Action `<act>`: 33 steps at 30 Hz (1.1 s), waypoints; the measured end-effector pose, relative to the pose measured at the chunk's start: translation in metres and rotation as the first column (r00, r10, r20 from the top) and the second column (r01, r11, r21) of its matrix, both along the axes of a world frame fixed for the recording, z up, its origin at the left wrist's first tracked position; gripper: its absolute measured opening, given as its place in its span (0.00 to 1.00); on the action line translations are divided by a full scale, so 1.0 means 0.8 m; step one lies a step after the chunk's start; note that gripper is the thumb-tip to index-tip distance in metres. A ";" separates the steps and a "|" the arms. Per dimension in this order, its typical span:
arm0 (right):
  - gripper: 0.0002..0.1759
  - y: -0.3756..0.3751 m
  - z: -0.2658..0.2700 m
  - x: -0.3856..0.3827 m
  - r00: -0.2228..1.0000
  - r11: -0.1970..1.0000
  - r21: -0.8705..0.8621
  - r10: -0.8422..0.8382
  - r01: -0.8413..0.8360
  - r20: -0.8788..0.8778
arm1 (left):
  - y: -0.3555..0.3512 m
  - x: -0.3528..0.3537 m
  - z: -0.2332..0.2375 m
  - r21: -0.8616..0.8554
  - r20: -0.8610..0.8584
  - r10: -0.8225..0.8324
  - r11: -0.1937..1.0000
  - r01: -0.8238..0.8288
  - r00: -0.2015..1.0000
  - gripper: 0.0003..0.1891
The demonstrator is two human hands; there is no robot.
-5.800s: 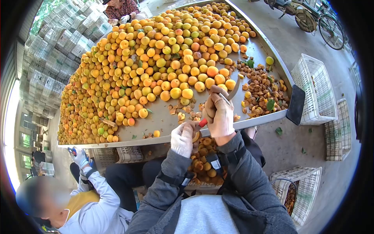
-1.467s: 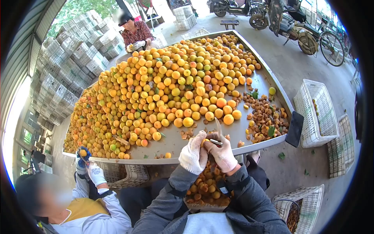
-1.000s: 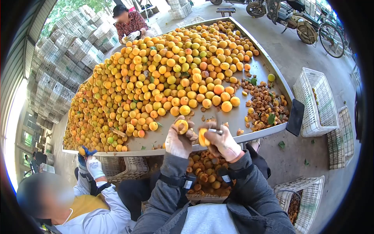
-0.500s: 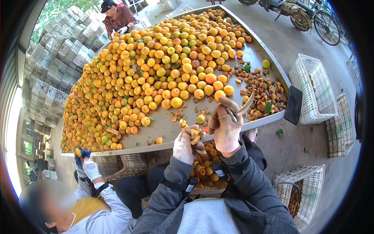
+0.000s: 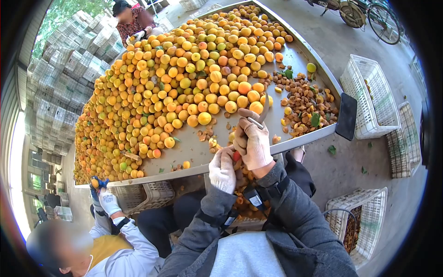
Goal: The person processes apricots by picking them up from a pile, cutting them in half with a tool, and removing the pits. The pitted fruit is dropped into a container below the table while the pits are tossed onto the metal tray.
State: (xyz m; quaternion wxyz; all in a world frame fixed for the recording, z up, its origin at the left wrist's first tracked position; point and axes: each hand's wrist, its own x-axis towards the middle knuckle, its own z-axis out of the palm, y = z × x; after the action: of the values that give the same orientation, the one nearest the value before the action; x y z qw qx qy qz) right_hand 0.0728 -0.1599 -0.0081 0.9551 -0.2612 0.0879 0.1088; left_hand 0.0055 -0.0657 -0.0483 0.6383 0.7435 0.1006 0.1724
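My right hand (image 5: 253, 145), in a stained white glove, is closed round a curved knife (image 5: 265, 109); its blade points up and a bit of red handle shows below the fingers. My left hand (image 5: 222, 171), also gloved, is close beside it with its fingers curled together; what they hold, if anything, is hidden. Both hands are over the near edge of the metal table (image 5: 189, 158). Beyond them lies a big heap of apricots (image 5: 194, 87). Below the hands, opened apricots (image 5: 244, 207) are partly hidden by my sleeves. A small orange-brown piece (image 5: 276, 139) shows right of my right hand.
A pile of brown pits (image 5: 304, 101) and a phone (image 5: 346, 116) are at the table's right corner. White crates (image 5: 369, 99) stand on the floor at right. One co-worker (image 5: 110, 244) sits at my left, another (image 5: 134, 23) across the table. Stacked crates (image 5: 64, 87) rise behind.
My right hand has moved left and down, closer to my left hand, and the knife blade has turned more upright. The opened apricot seen in my left hand before is now out of sight.
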 end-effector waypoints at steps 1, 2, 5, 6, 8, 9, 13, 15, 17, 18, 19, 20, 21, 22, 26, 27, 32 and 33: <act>0.13 0.003 -0.001 -0.001 0.999 0.998 -0.040 -0.050 0.049 -0.002 | -0.005 -0.005 0.020 -0.285 -0.235 -0.034 0.958 -0.035 0.971 0.18; 0.13 0.002 0.001 -0.002 0.999 0.998 -0.038 -0.049 0.049 0.002 | 0.000 -0.002 0.025 -0.284 -0.231 -0.034 0.958 -0.034 0.972 0.18; 0.13 -0.007 0.008 -0.003 0.970 0.969 -0.051 -0.242 0.243 0.030 | 0.012 0.002 0.038 -0.635 -0.426 -0.179 0.757 -0.152 0.887 0.18; 0.13 -0.013 0.007 -0.002 0.956 0.961 -0.033 -0.270 0.275 0.116 | 0.012 -0.001 0.036 -0.635 -0.429 -0.177 0.757 -0.156 0.886 0.18; 0.12 -0.017 0.015 -0.008 0.948 0.957 -0.049 -0.274 0.285 0.164 | 0.014 0.000 0.033 -0.626 -0.400 -0.141 0.763 -0.158 0.906 0.18; 0.12 -0.016 0.014 -0.011 0.947 0.956 -0.048 -0.277 0.289 0.164 | 0.013 -0.001 0.032 -0.628 -0.368 -0.167 0.770 -0.112 0.915 0.19; 0.11 -0.006 0.011 -0.022 0.917 0.939 -0.139 -0.261 0.313 0.302 | 0.006 -0.007 0.034 -0.527 -0.321 -0.169 0.849 -0.028 0.932 0.18; 0.11 0.000 0.007 -0.027 0.918 0.946 -0.164 -0.214 0.281 0.335 | 0.003 -0.008 0.028 -0.406 -0.303 -0.110 0.914 -0.024 0.947 0.17; 0.11 0.012 -0.001 -0.024 0.878 0.915 -0.226 -0.217 0.335 0.426 | -0.003 -0.008 0.029 -0.373 -0.312 -0.083 0.927 -0.042 0.947 0.16; 0.12 0.014 -0.002 -0.024 0.834 0.876 -0.284 -0.206 0.390 0.511 | -0.005 -0.009 0.029 -0.341 -0.322 -0.054 0.938 -0.063 0.945 0.15; 0.11 0.009 0.002 -0.023 0.909 0.874 -0.389 -0.126 0.290 0.397 | -0.005 -0.010 0.028 -0.340 -0.326 -0.056 0.938 -0.061 0.944 0.15; 0.11 0.004 0.002 -0.017 0.911 0.874 -0.389 -0.127 0.290 0.393 | -0.003 -0.010 0.027 -0.336 -0.333 -0.067 0.941 -0.052 0.941 0.15; 0.11 -0.004 0.002 -0.008 0.956 0.940 -0.282 -0.114 0.192 0.270 | -0.002 -0.010 0.027 -0.331 -0.338 -0.076 0.943 -0.043 0.938 0.15; 0.10 -0.009 0.002 0.000 0.986 0.982 -0.155 -0.082 0.105 0.146 | -0.001 -0.010 0.026 -0.330 -0.340 -0.078 0.943 -0.041 0.937 0.15; 0.11 0.000 -0.018 0.021 0.985 0.988 0.050 -0.140 0.146 -0.100 | 0.007 -0.007 0.028 -0.571 -0.348 -0.161 0.818 -0.073 0.924 0.17; 0.12 0.002 -0.023 0.024 0.988 0.990 0.082 -0.108 0.117 -0.109 | 0.010 -0.006 0.030 -0.638 -0.370 -0.189 0.764 -0.100 0.909 0.18; 0.11 0.017 -0.047 0.025 0.969 0.970 0.229 -0.023 0.081 -0.247 | 0.040 -0.006 0.008 -0.864 -0.302 -0.361 0.494 -0.093 0.882 0.18; 0.12 0.017 -0.044 0.024 0.969 0.958 0.272 -0.027 0.096 -0.247 | 0.042 -0.004 0.013 -0.910 -0.234 -0.430 0.412 -0.042 0.872 0.18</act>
State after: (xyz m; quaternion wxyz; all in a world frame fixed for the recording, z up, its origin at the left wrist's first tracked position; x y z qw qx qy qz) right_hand 0.0922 -0.1466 -0.0433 0.9677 -0.1047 0.1948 0.1212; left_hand 0.0024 -0.0319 -0.0381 0.9086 0.3151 0.2259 -0.1555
